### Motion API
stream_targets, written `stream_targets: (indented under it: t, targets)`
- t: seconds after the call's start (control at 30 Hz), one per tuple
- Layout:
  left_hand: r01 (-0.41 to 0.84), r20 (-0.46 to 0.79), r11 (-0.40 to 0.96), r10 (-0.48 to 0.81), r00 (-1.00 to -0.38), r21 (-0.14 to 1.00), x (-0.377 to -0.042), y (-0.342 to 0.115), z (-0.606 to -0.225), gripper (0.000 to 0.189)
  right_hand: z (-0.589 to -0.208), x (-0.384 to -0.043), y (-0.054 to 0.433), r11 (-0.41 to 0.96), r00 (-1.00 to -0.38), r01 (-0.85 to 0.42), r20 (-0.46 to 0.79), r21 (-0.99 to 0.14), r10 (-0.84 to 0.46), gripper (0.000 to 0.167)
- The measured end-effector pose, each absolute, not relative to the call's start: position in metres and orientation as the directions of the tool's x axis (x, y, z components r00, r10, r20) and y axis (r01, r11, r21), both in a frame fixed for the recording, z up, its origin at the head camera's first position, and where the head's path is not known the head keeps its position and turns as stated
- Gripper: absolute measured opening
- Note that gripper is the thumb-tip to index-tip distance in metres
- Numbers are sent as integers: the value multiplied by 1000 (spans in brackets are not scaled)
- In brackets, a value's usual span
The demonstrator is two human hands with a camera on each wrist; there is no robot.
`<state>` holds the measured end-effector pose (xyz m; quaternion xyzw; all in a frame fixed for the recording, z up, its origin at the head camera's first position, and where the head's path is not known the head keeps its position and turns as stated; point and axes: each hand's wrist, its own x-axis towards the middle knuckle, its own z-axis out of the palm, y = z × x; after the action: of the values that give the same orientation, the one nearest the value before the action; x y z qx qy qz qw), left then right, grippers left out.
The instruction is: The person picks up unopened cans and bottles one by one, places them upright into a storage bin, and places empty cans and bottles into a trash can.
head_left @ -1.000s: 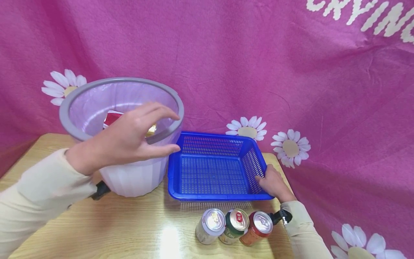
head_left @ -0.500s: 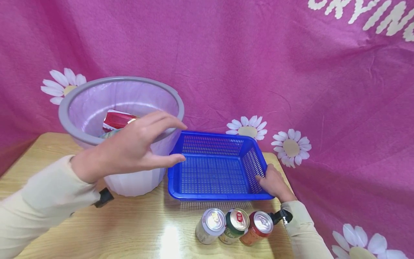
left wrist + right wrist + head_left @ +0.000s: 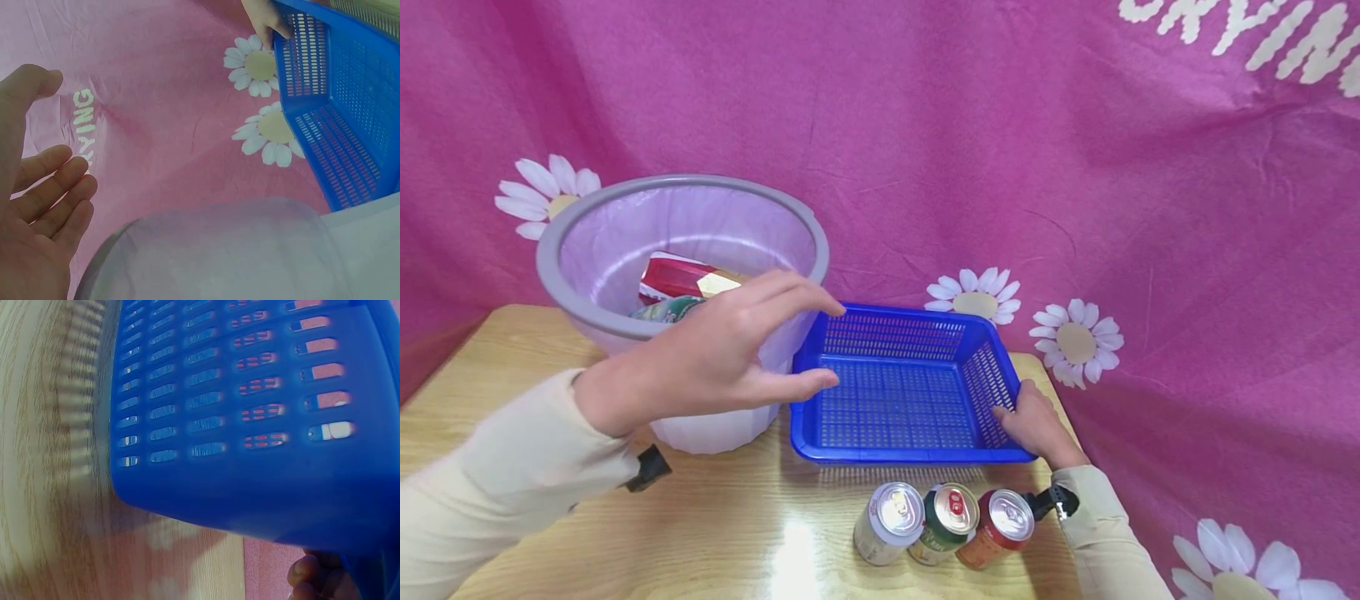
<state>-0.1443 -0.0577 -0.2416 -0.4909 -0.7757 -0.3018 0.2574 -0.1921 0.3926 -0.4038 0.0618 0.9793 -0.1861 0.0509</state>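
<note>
Basket of slotted blue plastic, rectangular and shallow [image 3: 917,456], is sitting right of centre on the light wood-grain counter [image 3: 715,533]. Right hand [image 3: 1037,425] is gripping its right end: thumb inside the wall, fingers wrapping the outside. Right wrist view is showing only fingertips past the basket wall, lower right.

Left hand [image 3: 715,358] is holding nothing. Thumb and fingers are standing wide apart in a C, fingertips pointing right, overlapping the basket's left edge in the head view. Can't tell its height above that edge. Left wrist view is agreeing: fingers loosely spread, nothing between them.

Tall round bin of ribbed white plastic with a grey rim [image 3: 722,432] is standing left of the basket; can't tell if they're touching. Inside it, a glossy red-and-gold item [image 3: 673,275] is lying against a green patterned item [image 3: 677,308], partly hidden.

Change over the last second: left hand is shifting right and nearer, off the bin mouth toward the basket, so more of both bin items is showing. Right hand, basket and cans are staying put.

My read: left hand is now free between bin and basket, while right hand is apparently just steadying the basket.

Three drink cans are standing upright in a row on the near side: silver-white can [image 3: 883,529], dark green can [image 3: 936,537], red-orange can [image 3: 988,542] rightmost. Neither hand is holding any of them.
</note>
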Motion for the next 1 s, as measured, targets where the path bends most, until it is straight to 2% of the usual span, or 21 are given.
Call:
stream_targets:
  t: [0.23,0.57,1.0]
  targets:
    - [927,697,307,616,-366,215,-140,-51,-245,48,-404,-192,393,930,-988,131,-117,-343,97,55]
    - [931,678,265,639,-363,250,-138,-44,-251,49,-403,-192,394,914,-983,151,-152,-377,100,55]
    - [908,622,275,663,-417,315,-136,-31,-271,49,-404,-193,395,930,-993,102,-85,-353,77,50]
